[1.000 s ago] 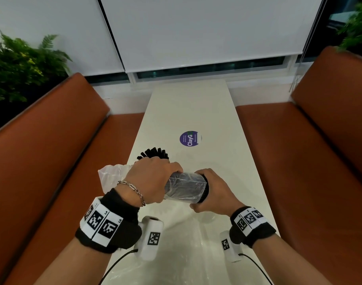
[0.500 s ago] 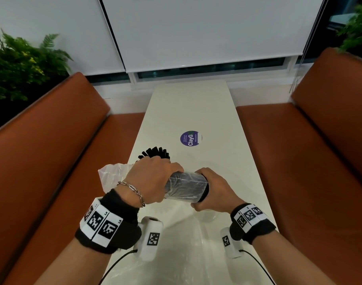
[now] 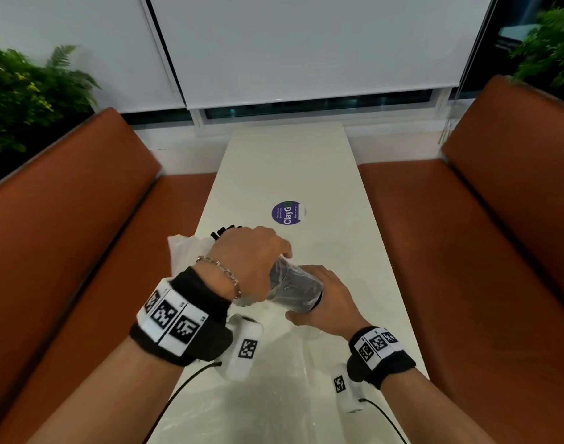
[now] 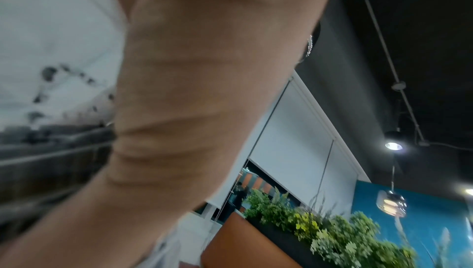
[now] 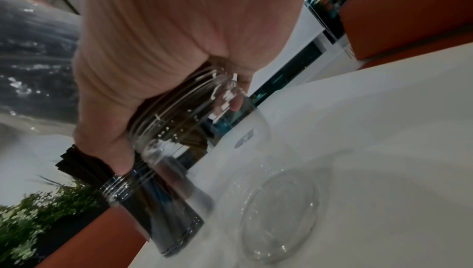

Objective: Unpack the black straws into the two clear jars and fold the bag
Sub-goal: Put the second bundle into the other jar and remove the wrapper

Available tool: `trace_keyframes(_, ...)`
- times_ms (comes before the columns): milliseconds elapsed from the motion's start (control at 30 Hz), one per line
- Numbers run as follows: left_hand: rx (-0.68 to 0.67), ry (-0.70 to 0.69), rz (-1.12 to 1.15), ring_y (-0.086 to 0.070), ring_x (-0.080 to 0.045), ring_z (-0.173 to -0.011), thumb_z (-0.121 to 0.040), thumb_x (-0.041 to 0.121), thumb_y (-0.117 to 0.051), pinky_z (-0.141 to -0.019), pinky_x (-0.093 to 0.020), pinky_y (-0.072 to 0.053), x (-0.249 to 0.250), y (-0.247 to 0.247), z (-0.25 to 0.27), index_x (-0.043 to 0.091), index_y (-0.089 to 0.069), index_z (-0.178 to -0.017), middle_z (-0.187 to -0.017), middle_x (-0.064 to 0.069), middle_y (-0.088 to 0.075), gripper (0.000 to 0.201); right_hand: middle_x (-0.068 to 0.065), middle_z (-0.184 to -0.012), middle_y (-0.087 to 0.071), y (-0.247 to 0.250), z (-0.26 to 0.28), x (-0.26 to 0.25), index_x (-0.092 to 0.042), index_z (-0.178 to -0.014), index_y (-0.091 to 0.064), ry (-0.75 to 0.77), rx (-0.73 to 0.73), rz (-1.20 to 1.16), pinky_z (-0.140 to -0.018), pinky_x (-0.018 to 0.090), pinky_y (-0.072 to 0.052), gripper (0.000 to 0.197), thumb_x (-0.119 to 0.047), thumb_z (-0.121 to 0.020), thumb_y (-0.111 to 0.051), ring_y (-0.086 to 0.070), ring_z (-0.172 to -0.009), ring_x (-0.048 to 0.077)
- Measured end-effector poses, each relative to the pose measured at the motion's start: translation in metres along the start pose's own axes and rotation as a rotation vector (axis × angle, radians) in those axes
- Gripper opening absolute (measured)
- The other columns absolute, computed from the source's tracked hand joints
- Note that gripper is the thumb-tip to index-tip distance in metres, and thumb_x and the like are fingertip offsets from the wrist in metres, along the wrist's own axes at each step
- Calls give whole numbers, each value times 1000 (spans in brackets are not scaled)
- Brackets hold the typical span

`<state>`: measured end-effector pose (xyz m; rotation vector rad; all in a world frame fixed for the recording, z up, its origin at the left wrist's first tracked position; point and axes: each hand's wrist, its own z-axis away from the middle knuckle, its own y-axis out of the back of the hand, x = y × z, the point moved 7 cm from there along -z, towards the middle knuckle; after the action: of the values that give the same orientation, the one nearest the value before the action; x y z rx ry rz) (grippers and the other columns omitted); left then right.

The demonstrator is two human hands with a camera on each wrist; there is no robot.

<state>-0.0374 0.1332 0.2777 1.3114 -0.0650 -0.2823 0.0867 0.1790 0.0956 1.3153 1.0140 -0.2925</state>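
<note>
— What's around the white surface [image 3: 287, 168]?
— Orange-brown benches [image 3: 485, 238] along both long edges, white roller blinds [image 3: 306, 46] over the window past the far edge, green plants [image 3: 24, 97] behind each bench.

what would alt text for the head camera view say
Both hands meet over a white table: the left hand grips the plastic bag wrapped round a bundle of black straws, and the right hand holds its other end. Orange benches flank the table, and a purple sticker lies beyond the hands.
</note>
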Motion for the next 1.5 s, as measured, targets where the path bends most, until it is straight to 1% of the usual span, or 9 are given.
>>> trace_keyframes(167, -35, -60, -175, -66, -28, -118, -87, 20, -74, -100, -41, -55, 40, 9, -35, 25, -59, -140, -134, -2, -64, 55, -7, -127, -66, -1, 6, 12, -33, -131, -57, -87, 28, -182, -93, 43, -59, 101, -56, -42, -99, -66, -114, 20)
trace_keyframes(267, -69, -86, -278, -62, -31, -127, -91, 18, -73, -109, -45, -49, 64, 16, -52, 21, -52, -148, -140, -6, -62, 62, -4, -125, -65, 0, 7, 20, -24, -136, -55, -170, 3, -245, -76, 22, -58, 95, -33, -53, -101, -65, -112, 21)
trace_keyframes(400, 85, -47, -325, -45, -28, -140, -65, 69, -83, -123, -50, -23, 55, 52, -42, 32, -39, -154, -147, 0, -54, 106, 4, -112, -67, -3, 9, 26, -21, -119, -57, -233, -30, -372, -51, 16, -57, 76, -10, -56, -99, -70, -88, 17)
trace_keyframes(567, 584, 319, 119, -45, -31, -142, -48, 103, -60, -118, -56, -37, -28, 94, 28, 37, -28, -158, -156, 0, -49, 132, -7, -112, -73, -6, 13, 31, -22, -121, -62, -277, 45, -471, -63, 13, -57, 81, -22, -53, -106, -72, -97, 8)
trace_keyframes(767, 424, 275, 829, -62, -6, -116, -54, 85, -73, -88, -13, -48, -20, 19, 13, 35, -54, -145, -127, 19, -62, 106, -12, -113, -74, -9, 11, 30, -26, -122, -61, -295, 53, -415, -81, 24, -59, 89, -41, -46, -104, -72, -103, 5)
trace_keyframes(867, 498, 180, 801, -60, 0, -106, -50, 83, -75, -81, -7, -42, 1, 22, 6, 38, -64, -131, -119, 22, -64, 93, -14, -114, -73, -7, 11, 27, -26, -124, -61, -292, 47, -384, -78, 16, -56, 89, -41, -47, -103, -71, -103, 5)
trace_keyframes(1000, 730, 185, 510, -69, -14, -74, -84, 63, -75, -73, -37, -62, 2, 51, 5, 19, -78, -91, -84, 5, -75, 44, -19, -111, -66, -3, 11, 21, -29, -124, -54, -279, 32, -370, -73, 11, -50, 88, -35, -52, -103, -64, -97, -1)
trace_keyframes(1200, 756, 166, 523, -72, -12, -75, -87, 69, -68, -77, -38, -63, -2, 85, -2, 26, -80, -100, -79, 9, -76, 47, -15, -120, -68, -6, 10, 21, -34, -127, -50, -287, 51, -382, -85, 23, -56, 97, -40, -46, -103, -67, -110, 12)
trace_keyframes(1500, 1027, 300, 502, -43, 11, -52, -89, 67, -66, -61, -7, -33, -48, 122, 59, 35, -52, -68, -57, 20, -48, 42, -14, -125, -66, -8, 9, 18, -31, -131, -52, -273, 119, -407, -97, 29, -54, 100, -38, -46, -103, -65, -113, 9)
